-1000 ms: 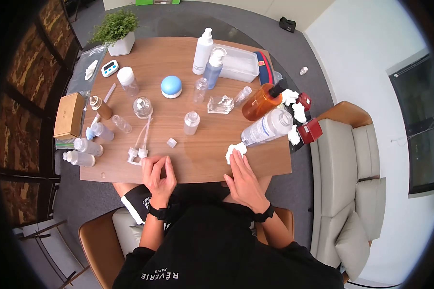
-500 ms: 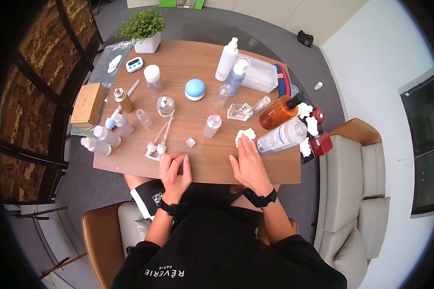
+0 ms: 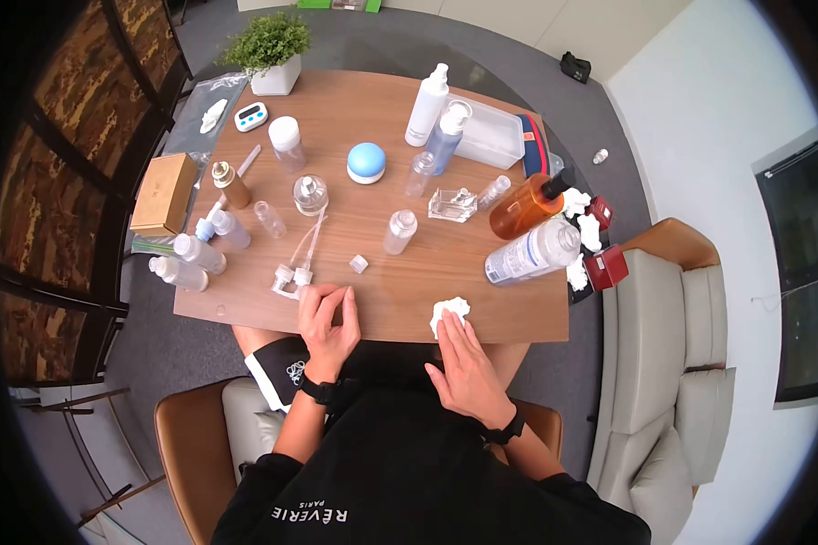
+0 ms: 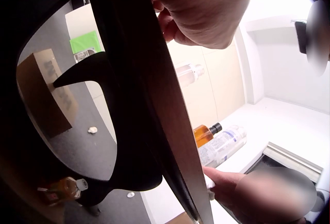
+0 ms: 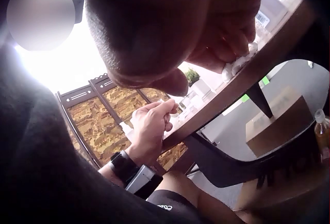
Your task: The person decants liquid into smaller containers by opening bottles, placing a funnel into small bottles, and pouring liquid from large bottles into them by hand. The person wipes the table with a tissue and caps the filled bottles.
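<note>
In the head view, my right hand point(image 3: 467, 371) presses a crumpled white tissue point(image 3: 451, 315) flat on the wooden table point(image 3: 386, 309) near its front edge, fingers fairly straight. The right wrist view shows the tissue point(image 5: 241, 65) under the fingertips at the table's rim. My left hand point(image 3: 328, 329) rests at the front edge with loosely curled fingers and nothing held. Just beyond its fingers lie two clear pump heads point(image 3: 293, 280) with dip tubes. A small clear cap point(image 3: 359, 263) and an uncapped clear bottle point(image 3: 400, 232) stand between the hands.
A big clear bottle point(image 3: 533, 253) and an amber pump bottle point(image 3: 525, 205) lean right of the tissue. Several small bottles, a cardboard box point(image 3: 164, 193) and a timer point(image 3: 251, 116) occupy the left side. A blue-lidded jar point(image 3: 366, 163) and plastic bin point(image 3: 489, 134) are farther back.
My right hand has drawn the tissue back toward me and slightly left, away from the big clear bottle. The left hand stays at the table edge. Earlier, the head view shifted.
</note>
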